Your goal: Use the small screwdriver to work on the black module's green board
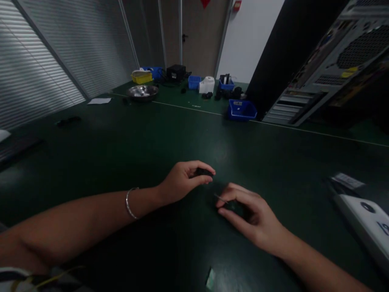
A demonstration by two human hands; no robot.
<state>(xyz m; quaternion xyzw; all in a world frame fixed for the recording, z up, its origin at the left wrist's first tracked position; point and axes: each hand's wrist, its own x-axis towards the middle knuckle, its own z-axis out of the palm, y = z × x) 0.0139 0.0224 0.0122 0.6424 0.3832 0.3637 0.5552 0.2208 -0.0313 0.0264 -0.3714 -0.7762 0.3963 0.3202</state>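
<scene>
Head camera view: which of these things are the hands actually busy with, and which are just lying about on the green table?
In use:
- left hand pinching a small black part
- right hand holding a thin pin-like piece

Lying about:
- blue bin
- metal bowl
- yellow box
- computer case

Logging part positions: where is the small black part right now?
Head view, centre: the small black part is pinched in the left hand, just above the green table, left of the right hand.
</scene>
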